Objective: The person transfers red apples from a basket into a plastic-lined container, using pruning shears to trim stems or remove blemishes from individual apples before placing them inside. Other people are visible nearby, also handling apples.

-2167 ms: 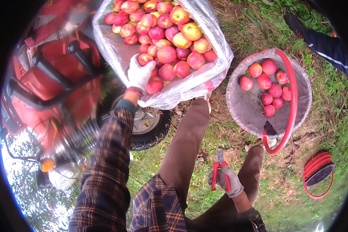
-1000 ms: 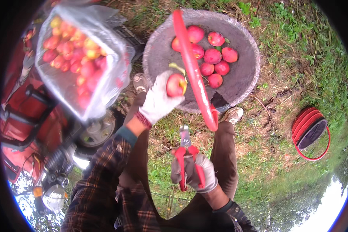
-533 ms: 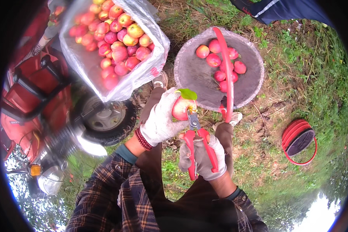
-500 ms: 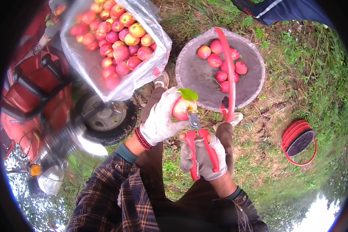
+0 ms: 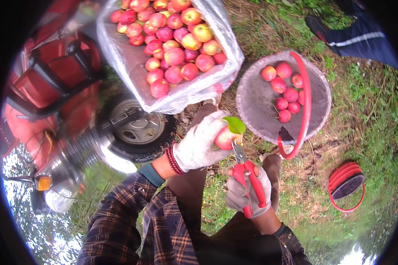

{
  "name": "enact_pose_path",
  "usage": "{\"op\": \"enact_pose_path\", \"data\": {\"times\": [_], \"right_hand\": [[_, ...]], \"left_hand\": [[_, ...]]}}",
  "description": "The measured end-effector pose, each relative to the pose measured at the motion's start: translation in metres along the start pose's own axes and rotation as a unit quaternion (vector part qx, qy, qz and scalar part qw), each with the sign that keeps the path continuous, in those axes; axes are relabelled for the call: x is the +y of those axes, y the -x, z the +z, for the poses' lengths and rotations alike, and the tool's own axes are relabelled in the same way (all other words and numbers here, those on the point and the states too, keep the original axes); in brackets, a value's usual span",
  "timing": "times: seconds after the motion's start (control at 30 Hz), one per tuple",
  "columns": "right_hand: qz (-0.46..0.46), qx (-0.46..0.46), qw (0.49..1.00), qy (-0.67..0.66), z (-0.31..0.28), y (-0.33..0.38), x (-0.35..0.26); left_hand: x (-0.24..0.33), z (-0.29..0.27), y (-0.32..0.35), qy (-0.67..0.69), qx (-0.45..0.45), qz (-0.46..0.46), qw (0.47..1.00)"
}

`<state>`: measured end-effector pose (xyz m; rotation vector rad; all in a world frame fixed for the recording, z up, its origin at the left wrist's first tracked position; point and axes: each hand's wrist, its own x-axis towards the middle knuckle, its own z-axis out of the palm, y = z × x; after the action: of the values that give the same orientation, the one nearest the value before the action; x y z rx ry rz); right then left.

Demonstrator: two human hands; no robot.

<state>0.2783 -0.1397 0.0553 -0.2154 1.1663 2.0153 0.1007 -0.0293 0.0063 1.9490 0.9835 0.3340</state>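
In my gloved left hand (image 5: 202,143) is a red-and-yellow apple (image 5: 224,139) with a green leaf (image 5: 235,125) still attached at its stem. My gloved right hand (image 5: 253,191) is wrapped around red-handled pruning shears (image 5: 239,155). The blade tips meet the stem side of the apple, just below the leaf; whether they have cut through the stem cannot be made out. Ahead and to the right stands a grey bucket (image 5: 257,115) with a red handle and several red apples (image 5: 278,85) inside. Ahead to the left, a plastic-lined crate (image 5: 132,84) holds many apples (image 5: 174,56).
A red three-wheeled vehicle (image 5: 59,84) with a front wheel (image 5: 139,128) stands at left. On the grass at right lies a red collapsible bucket (image 5: 347,181). Another person's leg in dark blue trousers (image 5: 362,44) shows at the upper right.
The shears' handles have come closer together in my right hand. My view has shifted, so the crate, bucket and both hands appear farther right. The apple stays in my left hand.
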Motion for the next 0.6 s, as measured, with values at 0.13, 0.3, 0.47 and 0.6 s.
{"op": "enact_pose_path", "data": {"times": [0.13, 0.3, 0.47, 0.6], "right_hand": [[0.017, -0.01, 1.0, 0.018, 0.0, -0.01, 0.003], [-0.003, 0.094, 0.988, 0.12, 0.001, -0.022, 0.009], [-0.018, 0.033, 0.996, 0.082, 0.005, -0.038, 0.013], [-0.052, 0.123, 0.982, 0.132, -0.018, -0.028, 0.006]], "left_hand": [[-0.004, -0.015, 0.007, -0.014, -0.038, -0.009, 0.999], [-0.006, -0.037, 0.01, 0.042, -0.059, -0.113, 0.991], [-0.027, -0.048, 0.009, -0.007, -0.013, -0.077, 0.997], [-0.043, -0.07, -0.005, -0.021, -0.029, -0.204, 0.978]]}}
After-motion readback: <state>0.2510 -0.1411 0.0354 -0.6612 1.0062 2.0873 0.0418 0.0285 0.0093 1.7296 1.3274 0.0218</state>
